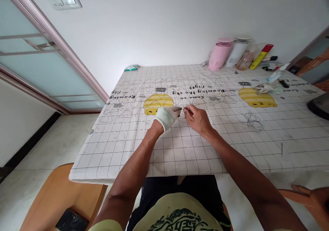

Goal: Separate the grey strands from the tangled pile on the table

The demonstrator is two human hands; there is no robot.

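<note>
Over the middle of the table, my left hand wears a white glove that leaves some fingertips bare. Its thumb and fingers are pinched together. Close by on the right, my bare right hand is also closed in a pinch, its fingertips almost meeting the left ones. Between them is something very fine that looks like thin wire, mostly hidden by the fingers. Bent pieces of thin wire lie on the cloth at the left, with more along the back. A loose tangle of wire rests to the right.
A checked tablecloth covers the table. At the back right stand a pink cylinder, a white cylinder, a bottle and a yellow-red tube. A crumpled glove lies nearer. A wooden chair holds a dark phone-like object.
</note>
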